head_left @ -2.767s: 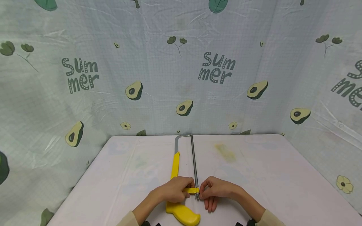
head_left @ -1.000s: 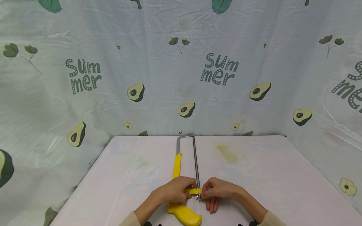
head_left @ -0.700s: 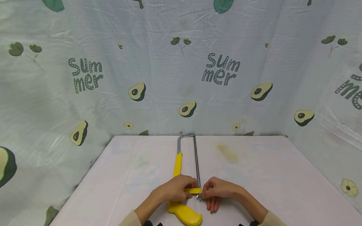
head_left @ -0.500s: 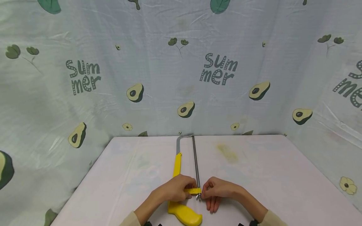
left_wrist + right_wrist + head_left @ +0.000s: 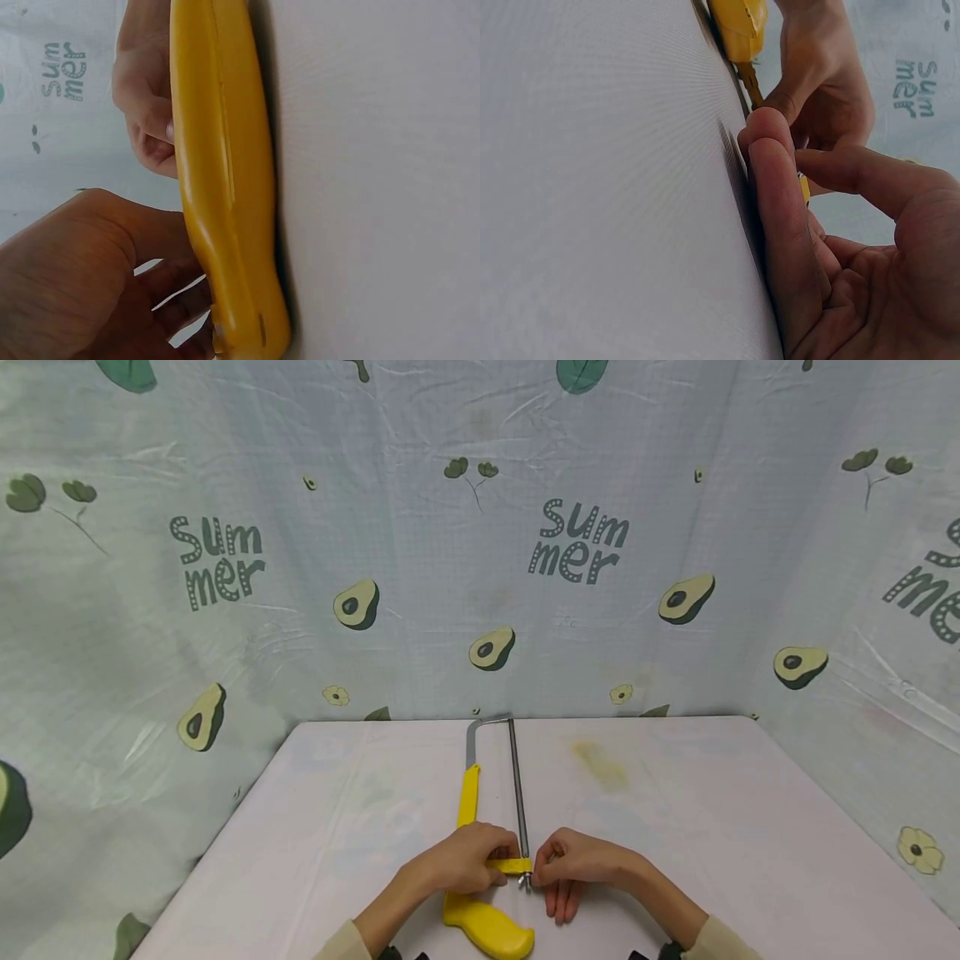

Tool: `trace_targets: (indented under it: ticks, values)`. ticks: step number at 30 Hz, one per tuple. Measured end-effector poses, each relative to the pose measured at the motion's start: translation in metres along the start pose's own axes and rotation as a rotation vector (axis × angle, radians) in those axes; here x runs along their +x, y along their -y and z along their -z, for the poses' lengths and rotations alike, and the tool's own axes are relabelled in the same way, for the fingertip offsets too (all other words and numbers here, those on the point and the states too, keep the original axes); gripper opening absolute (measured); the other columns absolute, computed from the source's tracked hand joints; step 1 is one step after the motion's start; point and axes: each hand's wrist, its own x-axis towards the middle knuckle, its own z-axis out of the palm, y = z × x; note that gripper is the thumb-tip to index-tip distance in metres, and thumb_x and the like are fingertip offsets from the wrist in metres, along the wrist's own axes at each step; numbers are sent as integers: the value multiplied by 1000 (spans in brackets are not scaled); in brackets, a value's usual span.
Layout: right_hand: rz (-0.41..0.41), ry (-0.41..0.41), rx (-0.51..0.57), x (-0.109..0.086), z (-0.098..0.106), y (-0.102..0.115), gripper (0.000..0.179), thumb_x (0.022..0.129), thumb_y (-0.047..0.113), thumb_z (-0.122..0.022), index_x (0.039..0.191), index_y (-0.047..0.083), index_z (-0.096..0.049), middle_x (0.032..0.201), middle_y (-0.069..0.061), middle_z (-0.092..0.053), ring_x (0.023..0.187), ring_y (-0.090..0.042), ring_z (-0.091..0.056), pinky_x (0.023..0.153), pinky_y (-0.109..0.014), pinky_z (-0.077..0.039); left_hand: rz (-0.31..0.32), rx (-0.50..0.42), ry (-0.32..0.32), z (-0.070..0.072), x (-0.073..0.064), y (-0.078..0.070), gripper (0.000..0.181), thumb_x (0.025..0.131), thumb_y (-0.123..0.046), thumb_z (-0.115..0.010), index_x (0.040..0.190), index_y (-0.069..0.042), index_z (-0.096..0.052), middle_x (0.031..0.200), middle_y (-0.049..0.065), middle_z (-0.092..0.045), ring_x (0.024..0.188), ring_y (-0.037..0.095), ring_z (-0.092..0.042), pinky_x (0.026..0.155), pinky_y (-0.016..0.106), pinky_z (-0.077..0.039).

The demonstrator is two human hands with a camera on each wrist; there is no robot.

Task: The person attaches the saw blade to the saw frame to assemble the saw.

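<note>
A hacksaw with a yellow handle (image 5: pixel 495 930) lies on the table, its blade (image 5: pixel 518 793) on the right and its grey front bow (image 5: pixel 471 743) away from me. My left hand (image 5: pixel 472 858) grips the yellow frame near the handle, fingertips at the short yellow arm (image 5: pixel 512 866) that carries the blade's near end. Just below that arm sits a small metal wing nut (image 5: pixel 524 883). With thumb and forefinger, my right hand (image 5: pixel 573 866) pinches at the wing nut's side; its other fingers (image 5: pixel 780 202) rest low by the tabletop. In the left wrist view, the handle (image 5: pixel 225 165) hides part of both hands.
The white table (image 5: pixel 675 827) bears a yellowish stain (image 5: pixel 600 766) to the right of the blade. A patterned curtain (image 5: pixel 420 527) with avocados and lettering hangs behind and along both sides.
The head view shifts slightly. Both hands stay at the same places on the hacksaw, with only small finger motion and no visible change in the saw.
</note>
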Motion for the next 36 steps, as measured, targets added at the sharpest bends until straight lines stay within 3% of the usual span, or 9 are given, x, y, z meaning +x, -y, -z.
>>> trace_targets:
  ticks: [10,23,32,36]
  values:
    - [2,1,2,1,1,-2,20,97,18,-65,96,-1,-70,69,-5,-72,54,-10,-70,52,-24,-57,16,46,3,2,-2,-2,21,89,-14,-80,103,-23,-66,90,-12,-54,81,3,-48,78,20,-44]
    - [3,-5,0,-3,-1,-1,19,96,17,-66,96,-1,-69,68,-6,-72,54,-11,-70,52,-24,-56,29,24,8,1,-2,-2,27,90,-16,-79,112,-21,-65,89,-12,-57,81,3,-50,79,20,-46]
    - [-34,7,8,-2,3,5,19,97,20,-66,100,1,-66,71,-6,-73,56,-11,-72,54,-25,-57,20,7,20,10,-4,-2,27,91,-23,-80,113,-20,-65,90,-11,-60,82,3,-52,80,21,-48]
    - [-43,3,-5,-6,11,10,21,98,21,-64,105,0,-65,75,-8,-74,58,-13,-72,57,-26,-59,3,-27,-3,17,-4,3,25,92,-23,-78,114,-16,-66,91,-9,-63,80,3,-53,79,20,-49]
